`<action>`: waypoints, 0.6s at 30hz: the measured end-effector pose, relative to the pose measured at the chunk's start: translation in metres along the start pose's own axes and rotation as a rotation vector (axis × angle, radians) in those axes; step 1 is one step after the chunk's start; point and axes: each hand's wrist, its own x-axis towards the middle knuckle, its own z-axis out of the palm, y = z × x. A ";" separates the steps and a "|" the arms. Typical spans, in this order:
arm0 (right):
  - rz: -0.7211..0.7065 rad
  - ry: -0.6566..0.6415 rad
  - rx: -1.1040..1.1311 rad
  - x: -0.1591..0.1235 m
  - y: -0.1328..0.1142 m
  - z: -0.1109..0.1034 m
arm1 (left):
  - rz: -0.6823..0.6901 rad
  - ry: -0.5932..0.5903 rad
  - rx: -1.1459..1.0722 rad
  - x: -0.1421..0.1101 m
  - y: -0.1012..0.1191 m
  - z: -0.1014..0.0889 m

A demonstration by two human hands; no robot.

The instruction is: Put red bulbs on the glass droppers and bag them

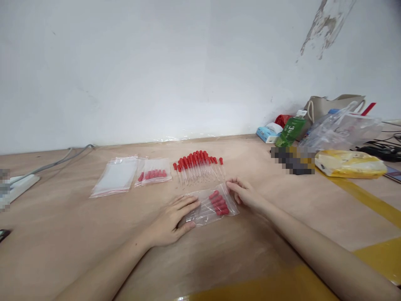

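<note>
In front of me a clear zip bag point(203, 205) lies on the table with several droppers inside, their red rubber bulbs point(219, 202) toward its right end. My left hand point(173, 219) rests on the bag's left end, fingers stretched out and pressing on the plastic. At the upper right corner of the bag, the curled fingers of my right hand point(242, 193) pinch its edge. Just beyond the bag, several loose glass droppers point(196, 165) with red bulbs lie side by side in a bundle, bulbs pointing to the wall.
Flat empty zip bags point(115, 177) are stacked at the left, beside filled bags point(155, 171) of droppers. A power strip point(20, 188) with a grey cable sits farther left. Tissues point(267, 133), a green bottle point(291, 130), a plastic bag point(341, 127) and a yellow packet point(349, 164) stand at right.
</note>
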 end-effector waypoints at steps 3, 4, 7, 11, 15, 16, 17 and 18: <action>0.056 -0.171 -0.023 -0.003 -0.002 0.001 | 0.001 -0.015 -0.023 -0.001 0.000 -0.001; 0.056 -0.231 -0.037 -0.004 -0.002 0.002 | -0.009 -0.016 -0.039 -0.001 0.000 -0.001; 0.053 -0.293 -0.037 -0.008 -0.004 0.002 | -0.044 0.024 -0.101 -0.002 0.001 -0.001; 0.162 -0.366 0.190 -0.013 -0.006 0.000 | -0.134 0.214 -0.161 -0.001 0.001 0.001; 0.198 -0.334 0.404 -0.017 -0.008 0.001 | -0.364 0.392 -0.344 0.002 0.006 0.000; 0.189 -0.322 0.435 -0.017 -0.009 0.003 | -0.403 0.357 -0.461 0.003 0.009 -0.001; 0.182 -0.315 0.460 -0.018 -0.010 0.005 | -0.432 0.288 -0.604 0.004 0.013 -0.002; 0.177 -0.313 0.482 -0.019 -0.011 0.007 | -0.453 0.203 -0.761 0.006 0.017 -0.001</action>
